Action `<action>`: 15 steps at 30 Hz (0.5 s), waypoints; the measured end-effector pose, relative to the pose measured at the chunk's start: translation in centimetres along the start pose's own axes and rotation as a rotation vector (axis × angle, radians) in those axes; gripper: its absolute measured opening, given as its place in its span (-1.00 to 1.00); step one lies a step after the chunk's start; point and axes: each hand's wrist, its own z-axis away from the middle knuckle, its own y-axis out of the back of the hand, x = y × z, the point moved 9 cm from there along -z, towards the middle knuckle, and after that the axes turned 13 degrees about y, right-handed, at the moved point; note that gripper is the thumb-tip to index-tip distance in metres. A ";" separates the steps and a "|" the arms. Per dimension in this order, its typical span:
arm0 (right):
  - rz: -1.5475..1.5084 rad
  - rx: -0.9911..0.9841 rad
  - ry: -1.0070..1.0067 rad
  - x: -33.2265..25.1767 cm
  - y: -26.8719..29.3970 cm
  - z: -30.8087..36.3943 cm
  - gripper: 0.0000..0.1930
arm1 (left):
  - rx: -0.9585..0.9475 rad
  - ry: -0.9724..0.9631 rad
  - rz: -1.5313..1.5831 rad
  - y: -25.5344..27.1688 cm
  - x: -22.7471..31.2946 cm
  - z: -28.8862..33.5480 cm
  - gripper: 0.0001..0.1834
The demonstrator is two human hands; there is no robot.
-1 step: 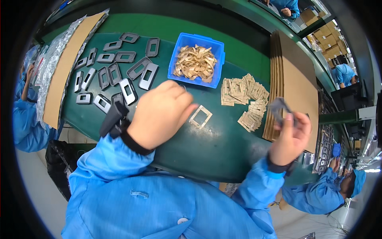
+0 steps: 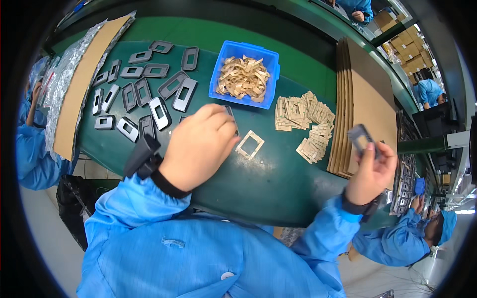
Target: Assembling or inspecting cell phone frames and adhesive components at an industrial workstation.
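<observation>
Held up at the right, a small dark grey plastic housing is pinched between the thumb and fingers of my right hand, in front of stacked cardboard sheets. My left hand is over the middle of the table with its fingers curled together. Past its fingertips shows the edge of a grey plastic housing, most of it hidden by the hand. Just right of that hand, a thin tan adhesive frame lies flat on the green table. Several grey housings with rectangular windows are spread at the left.
A blue bin full of tan paper strips stands at the back middle. Piles of tan adhesive frames lie right of it. Upright cardboard sheets border the right; cardboard with bubble wrap borders the left. Co-workers in blue sit around.
My right hand has moved a little to the right, and the housing in it has turned. My left hand has shifted slightly, and more of the housing at its fingertips shows.
</observation>
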 end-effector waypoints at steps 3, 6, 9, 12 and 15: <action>0.355 -0.076 0.071 2.3 4.0 -3.9 -0.86 | -0.084 0.059 -0.138 -1.4 -0.6 2.5 -0.70; 0.608 -0.167 0.117 5.0 4.9 -6.3 -0.87 | -0.077 0.072 -0.110 -2.1 -1.4 3.5 -0.72; 0.764 -0.248 0.117 5.6 4.3 -6.6 -0.86 | -0.116 0.005 -0.127 -2.0 -0.9 4.2 -0.79; 0.877 -0.295 0.132 6.0 4.0 -6.4 -0.81 | -0.165 0.007 -0.040 -1.7 -0.5 5.2 -0.80; 1.100 -0.334 0.265 4.6 3.4 -6.2 -0.78 | -0.191 -0.022 0.016 -1.5 -0.3 6.3 -0.80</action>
